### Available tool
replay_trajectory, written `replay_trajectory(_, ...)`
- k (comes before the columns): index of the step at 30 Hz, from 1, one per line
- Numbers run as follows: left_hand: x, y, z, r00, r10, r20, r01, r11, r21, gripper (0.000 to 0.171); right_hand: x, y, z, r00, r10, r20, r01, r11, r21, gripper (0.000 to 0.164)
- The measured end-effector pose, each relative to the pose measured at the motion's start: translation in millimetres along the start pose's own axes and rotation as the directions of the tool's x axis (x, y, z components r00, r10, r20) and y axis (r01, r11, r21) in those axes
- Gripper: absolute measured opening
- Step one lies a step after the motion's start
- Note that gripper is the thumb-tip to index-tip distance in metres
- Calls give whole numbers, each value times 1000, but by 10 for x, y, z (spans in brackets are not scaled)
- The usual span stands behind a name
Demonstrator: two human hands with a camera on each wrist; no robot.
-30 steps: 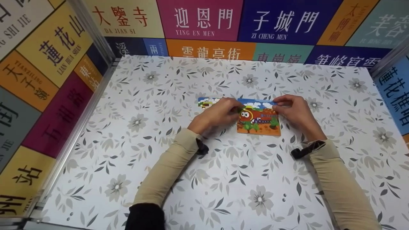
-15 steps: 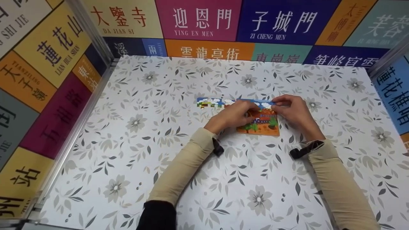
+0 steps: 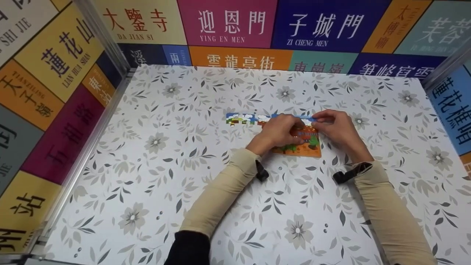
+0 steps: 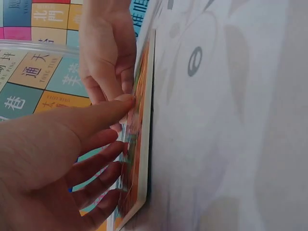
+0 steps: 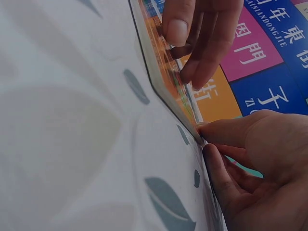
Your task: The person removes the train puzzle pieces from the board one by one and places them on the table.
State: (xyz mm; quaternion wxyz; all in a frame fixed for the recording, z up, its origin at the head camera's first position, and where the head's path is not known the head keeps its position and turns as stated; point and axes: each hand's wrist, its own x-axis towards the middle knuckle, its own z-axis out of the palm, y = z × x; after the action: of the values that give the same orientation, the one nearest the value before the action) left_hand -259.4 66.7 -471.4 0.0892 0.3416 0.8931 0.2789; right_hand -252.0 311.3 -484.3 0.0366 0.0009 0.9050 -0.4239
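Lettered wall (image 3: 228, 22), behind; flower-patterned table (image 3: 331, 213), below; on it one colourful picture board (image 3: 309, 148), lying flat, the left hand (image 3: 280, 130) over it with fingers loose and unclenched, the right hand (image 3: 336, 127) pinching its far right corner. One strip (image 3: 241, 118), just left of the board. Handling note, by judgement: a firm pinch should stop sliding; left-hand pressure is best light, even and straight down.

Hands (image 5: 272, 149) (image 5: 216, 29) at an orange board (image 5: 172, 94), one apparently pinching its corner.
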Motion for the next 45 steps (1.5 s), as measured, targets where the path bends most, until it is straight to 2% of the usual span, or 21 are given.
replay_trajectory(3, -6, 2, 12, 1000, -15, -2, 15, 1000, -23, 48, 0, -3, 0, 1000, 8, 8, -8, 1000, -10, 34)
replay_trajectory(9, 10, -9, 28, 1000, 7, -2, -7, 999, -37, 46, 11, -9, 0, 1000, 16, 18, -16, 1000, -8, 35)
replay_trajectory(14, 23, -9, 37, 1000, 13, 0, -12, 999, -45, 55, 7, -14, -8, 999, 19, 28, -19, 1000, -15, 33)
replay_trajectory(22, 11, 0, 42, 1000, -9, 13, 9, 1000, 5, 64, 4, 1, -6, 1000, -32, -1, 32, 998, -50, 39)
replay_trajectory(31, 2, 1, 57, 999, 34, 25, -36, 998, 56, 47, 4, 1, -5, 1000, -4, -3, 4, 999, -38, 44)
replay_trajectory(38, -12, 28, 79, 999, -24, 31, 22, 997, 68, 45, 11, 7, -2, 1000, 10, -7, -10, 999, -31, 42)
replay_trajectory(45, 3, 73, 51, 994, -91, 53, 86, 993, 86, 46, 10, 6, 0, 1000, 6, -4, -6, 1000, -30, 32)
